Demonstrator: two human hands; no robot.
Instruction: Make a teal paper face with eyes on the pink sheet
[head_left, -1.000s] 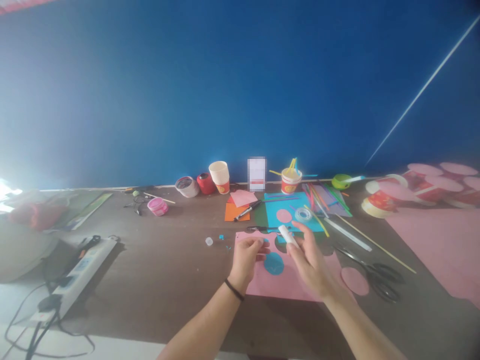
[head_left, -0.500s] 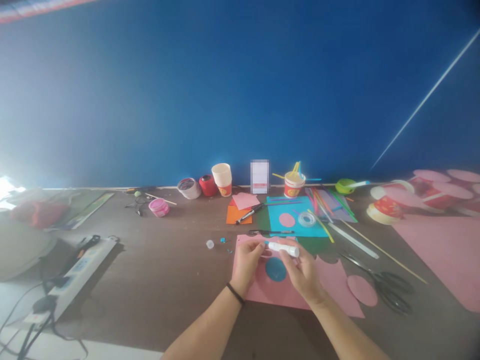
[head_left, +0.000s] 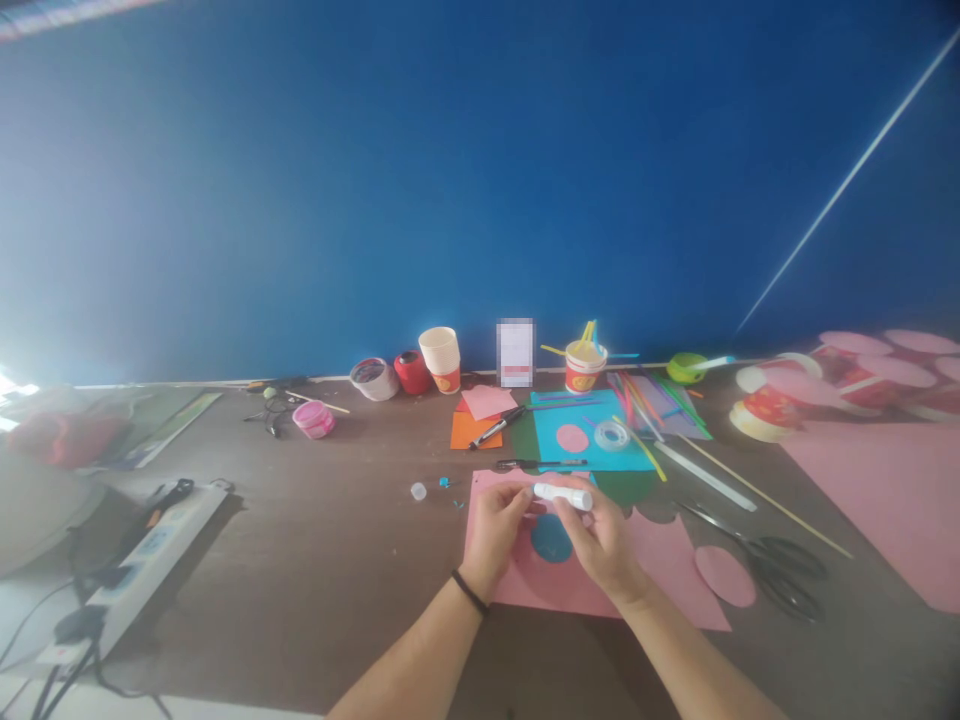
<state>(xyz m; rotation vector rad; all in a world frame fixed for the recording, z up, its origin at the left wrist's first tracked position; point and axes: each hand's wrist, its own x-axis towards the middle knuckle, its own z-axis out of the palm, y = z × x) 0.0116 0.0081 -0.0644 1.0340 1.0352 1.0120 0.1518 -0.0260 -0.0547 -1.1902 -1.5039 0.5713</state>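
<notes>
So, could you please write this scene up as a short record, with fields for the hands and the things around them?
Right hand: holds a white stick
Left hand: at the stick's left end; whether it pinches something is unclear
Beneath the hands: pink sheet, blue disc on it
Right side: scissors, pink disc
Far side: paper cup with yellow and blue strips

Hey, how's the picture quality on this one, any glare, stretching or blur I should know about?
Head view: bright glare whites out the far left edge; head view: the red-and-white paper cups at far right look stretched and soft; head view: the upright pale panel is pixelated; head view: the white glue stick in the right hand is recognisable, but without fine detail.
</notes>
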